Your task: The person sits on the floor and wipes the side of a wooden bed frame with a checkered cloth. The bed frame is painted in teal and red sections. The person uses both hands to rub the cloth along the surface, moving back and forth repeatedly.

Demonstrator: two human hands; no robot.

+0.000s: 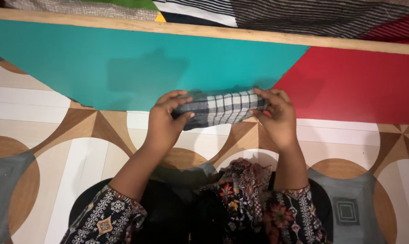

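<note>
Your left hand (164, 118) and your right hand (276, 115) hold a folded checked cloth (220, 108) between them, one hand at each end. The left fingers (179, 97) curl over the top edge while the thumb presses from below; the right fingers (265, 96) pinch the other end the same way, so both hands are closed on the cloth. The cloth is grey, black and white, bunched into a short roll, and it hangs in the air just above the patterned floor (55, 149). Beyond it stands a low panel, teal (100, 58) on the left and red (358, 86) on the right, topped by a wooden rail (213, 30). Striped fabrics (303, 16) lie behind that rail.
</note>
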